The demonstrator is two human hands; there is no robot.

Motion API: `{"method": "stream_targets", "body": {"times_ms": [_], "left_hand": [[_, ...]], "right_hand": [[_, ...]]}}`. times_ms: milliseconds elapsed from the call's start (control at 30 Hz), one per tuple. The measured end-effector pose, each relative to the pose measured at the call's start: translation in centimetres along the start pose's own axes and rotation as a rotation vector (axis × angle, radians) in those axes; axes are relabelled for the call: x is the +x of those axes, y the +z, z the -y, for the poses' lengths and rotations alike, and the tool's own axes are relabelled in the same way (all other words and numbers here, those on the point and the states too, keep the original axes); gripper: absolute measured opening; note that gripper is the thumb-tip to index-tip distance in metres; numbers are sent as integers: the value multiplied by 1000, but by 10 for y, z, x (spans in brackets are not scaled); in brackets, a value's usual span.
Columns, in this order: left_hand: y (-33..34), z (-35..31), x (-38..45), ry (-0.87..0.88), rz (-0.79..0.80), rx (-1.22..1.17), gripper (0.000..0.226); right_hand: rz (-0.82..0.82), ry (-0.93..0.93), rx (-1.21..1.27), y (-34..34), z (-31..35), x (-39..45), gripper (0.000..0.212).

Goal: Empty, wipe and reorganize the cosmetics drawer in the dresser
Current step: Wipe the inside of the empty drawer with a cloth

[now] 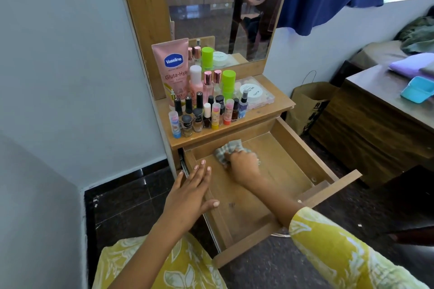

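Note:
The wooden drawer (303,155) of the dresser is pulled out, and nothing lies in it but a cloth. My right hand (244,164) presses a checked grey cloth (229,148) onto the drawer floor near its back left corner. My left hand (190,192) lies flat with fingers spread on the drawer's left wall. On the dresser top (265,110) stand several cosmetics: a pink Vaseline tube (172,68), green-capped bottles (228,84), small nail polish bottles (198,118) and a clear box with a white jar (254,92).
A mirror (223,7) rises behind the dresser top. A brown paper bag (307,103) stands on the dark floor to the right, beside a wooden table (375,124) carrying a blue container (416,89). A blue cloth hangs above.

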State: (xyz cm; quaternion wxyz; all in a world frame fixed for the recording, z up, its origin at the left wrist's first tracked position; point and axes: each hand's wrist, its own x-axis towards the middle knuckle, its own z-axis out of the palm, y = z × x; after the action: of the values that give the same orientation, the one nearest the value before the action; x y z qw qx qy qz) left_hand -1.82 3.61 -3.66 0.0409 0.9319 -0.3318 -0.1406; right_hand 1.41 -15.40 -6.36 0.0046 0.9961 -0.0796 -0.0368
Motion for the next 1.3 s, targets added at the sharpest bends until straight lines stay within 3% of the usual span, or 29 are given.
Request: {"method": "stream_targets", "body": {"times_ms": [167, 400, 500, 567, 700, 800, 933, 1033, 1300], "left_hand": [[2, 2, -1, -47, 3, 44, 81], [0, -2, -4, -39, -24, 78, 83], [-5, -5, -3, -50, -16, 82, 84], [-11, -10, 2, -52, -81, 74, 79], [-30, -38, 26, -12, -251, 83, 70], [-42, -65, 51, 52, -330, 111, 68], [-53, -88, 83, 98, -356, 212, 66], [-57, -92, 100, 84, -317, 295, 66], [-44, -87, 118, 2, -233, 320, 67]], "right_hand": [[-32, -261, -116, -1, 46, -19, 16], [58, -456, -79, -15, 15, -32, 27], [141, -388, 139, -35, -13, -37, 29], [111, -280, 316, -49, -34, -40, 29], [-48, 54, 679, -72, -79, -49, 23], [-257, 238, 821, -89, -105, -52, 25], [-562, 345, 778, -110, -123, -34, 29], [-697, 389, 669, -119, -122, 1, 27], [-616, 386, 396, -114, -108, 87, 17]]}}
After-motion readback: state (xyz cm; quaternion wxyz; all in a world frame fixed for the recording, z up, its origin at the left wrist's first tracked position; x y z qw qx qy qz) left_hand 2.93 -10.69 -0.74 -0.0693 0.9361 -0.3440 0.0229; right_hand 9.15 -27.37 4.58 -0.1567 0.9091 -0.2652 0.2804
